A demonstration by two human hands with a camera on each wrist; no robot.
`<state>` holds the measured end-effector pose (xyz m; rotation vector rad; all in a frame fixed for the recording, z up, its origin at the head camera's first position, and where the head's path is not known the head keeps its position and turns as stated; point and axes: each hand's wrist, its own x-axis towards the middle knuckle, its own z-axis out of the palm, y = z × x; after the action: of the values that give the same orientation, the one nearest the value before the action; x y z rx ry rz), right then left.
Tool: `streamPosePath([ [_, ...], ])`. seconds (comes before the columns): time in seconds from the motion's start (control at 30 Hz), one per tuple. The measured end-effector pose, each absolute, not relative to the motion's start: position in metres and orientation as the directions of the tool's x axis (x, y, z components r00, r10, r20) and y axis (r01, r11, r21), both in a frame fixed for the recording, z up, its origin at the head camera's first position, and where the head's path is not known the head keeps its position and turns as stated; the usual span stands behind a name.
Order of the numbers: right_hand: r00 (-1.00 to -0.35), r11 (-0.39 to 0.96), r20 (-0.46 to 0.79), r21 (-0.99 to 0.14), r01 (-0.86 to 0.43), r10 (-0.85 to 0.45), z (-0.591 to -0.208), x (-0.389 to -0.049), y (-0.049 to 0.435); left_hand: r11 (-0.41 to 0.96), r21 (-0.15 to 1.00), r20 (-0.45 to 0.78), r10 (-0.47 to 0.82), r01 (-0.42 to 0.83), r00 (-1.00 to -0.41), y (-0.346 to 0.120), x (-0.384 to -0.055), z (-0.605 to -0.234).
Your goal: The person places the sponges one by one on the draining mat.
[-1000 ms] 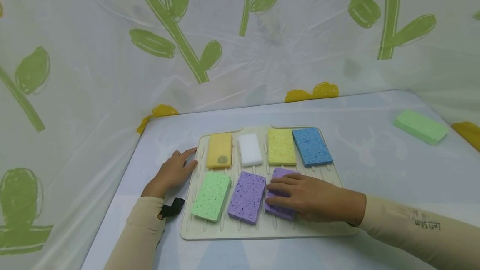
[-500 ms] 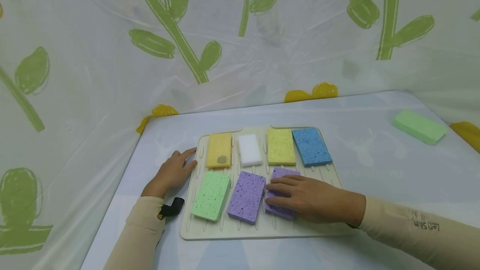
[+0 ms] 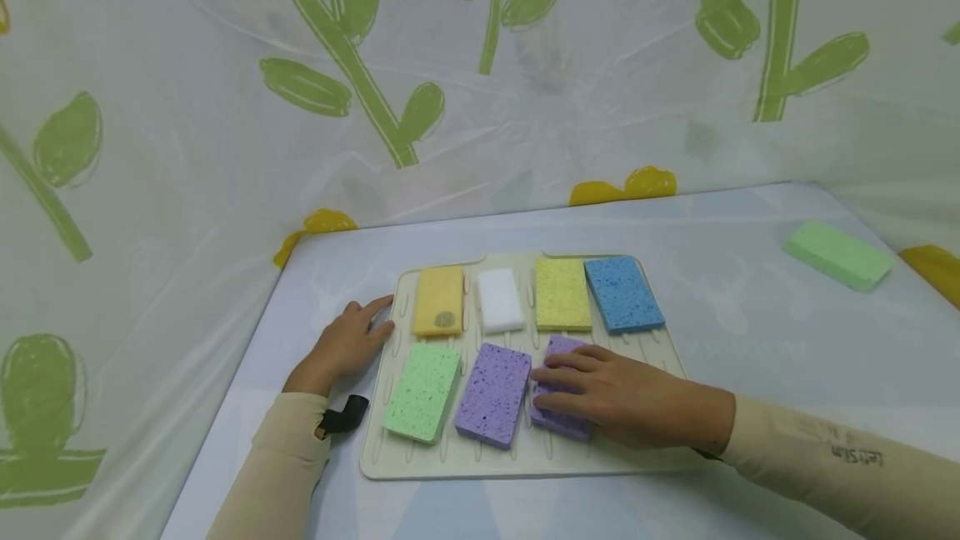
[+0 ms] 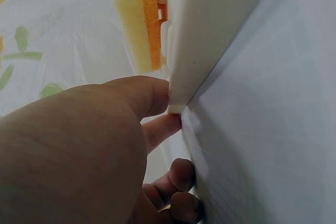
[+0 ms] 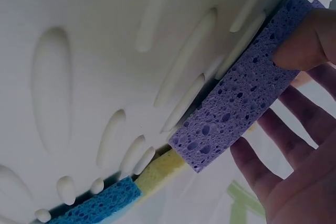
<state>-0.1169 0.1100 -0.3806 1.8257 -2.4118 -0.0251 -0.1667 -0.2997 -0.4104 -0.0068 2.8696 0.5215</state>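
Note:
My right hand (image 3: 607, 394) grips a purple sponge (image 5: 231, 98) lying on a cream ridged drying mat (image 3: 540, 461). Its thumb (image 5: 304, 51) presses the sponge's near side while the fingers reach across the top. To the left lies a second purple sponge (image 3: 493, 396), with a light green sponge (image 3: 422, 394) beyond it. My left hand (image 3: 345, 348) rests at the mat's left side, thumb and forefinger touching the edge, the other fingers loosely bent on the table. Behind are a yellow-orange sponge (image 3: 438, 298), a white sponge (image 3: 500, 298), a yellow sponge (image 3: 562, 294) and a blue sponge (image 3: 624, 293).
Another light green sponge (image 3: 838, 254) lies off the mat, at the table's far right. A white curtain (image 3: 562, 123) with printed green leaves hangs behind the table (image 3: 750, 340). The blue sponge's corner meets the yellow one.
Almost nothing moves. The right hand and the purple sponge under it shift very slightly to the right; the left hand stays at the mat's edge.

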Motion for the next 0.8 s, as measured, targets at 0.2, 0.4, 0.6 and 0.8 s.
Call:
streamPosePath([
  [0.2, -0.238, 0.246, 0.075, 0.124, -0.961, -0.968, -0.3799, -0.1182, 0.1092, 0.939, 0.342, -0.209, 0.041, -0.034, -0.977, -0.3, -0.1667, -0.4101],
  [0.4, -0.211, 0.211, 0.018, 0.171, -0.963, -0.977, -0.3778, -0.1182, 0.1104, 0.942, 0.334, -0.212, 0.042, -0.032, -0.976, -0.2991, -0.167, -0.4089],
  [0.6, -0.216, 0.217, 0.025, 0.174, -0.961, -0.976, -0.3794, -0.1172, 0.1119, 0.94, 0.339, -0.21, 0.042, -0.033, -0.977, -0.2986, -0.1678, -0.408],
  [0.8, -0.21, 0.218, 0.067, 0.135, -0.967, -0.975, -0.383, -0.1174, 0.1118, 0.942, 0.333, -0.215, 0.045, -0.03, -0.976, -0.3002, -0.1673, -0.4093],
])
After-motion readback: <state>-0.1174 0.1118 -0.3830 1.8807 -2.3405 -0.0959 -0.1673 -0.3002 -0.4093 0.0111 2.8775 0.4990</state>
